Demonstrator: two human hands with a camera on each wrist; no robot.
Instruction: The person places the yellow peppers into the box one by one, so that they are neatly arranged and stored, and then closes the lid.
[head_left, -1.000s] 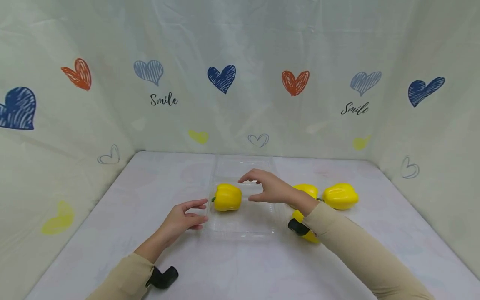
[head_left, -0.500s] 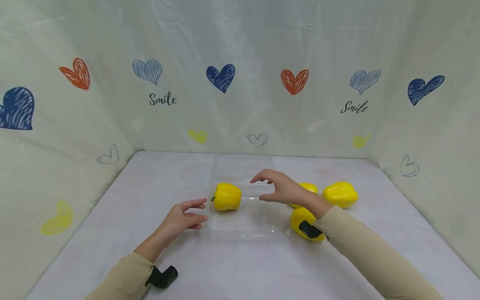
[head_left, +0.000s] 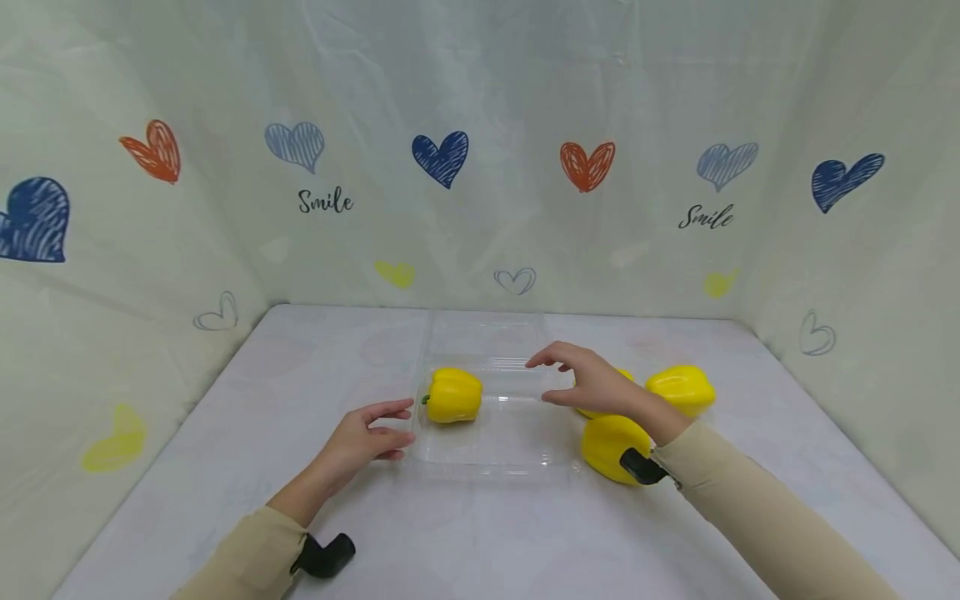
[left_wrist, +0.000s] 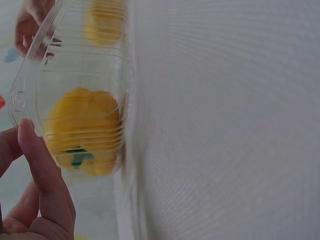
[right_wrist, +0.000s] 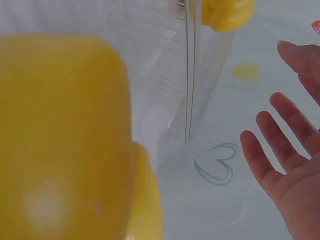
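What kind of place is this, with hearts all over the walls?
Probably a small curtained booth for filming or practising, though I can't be sure. Pale sheeting printed with hearts and "Smile" surrounds a white table, where yellow peppers and a clear plastic box sit.

The left sleeve, between seven and eight o'clock, and the right sleeve, at four, are plain beige, softly creased. A black elbow-shaped camera juts from one cuff, a second black camera from the other.
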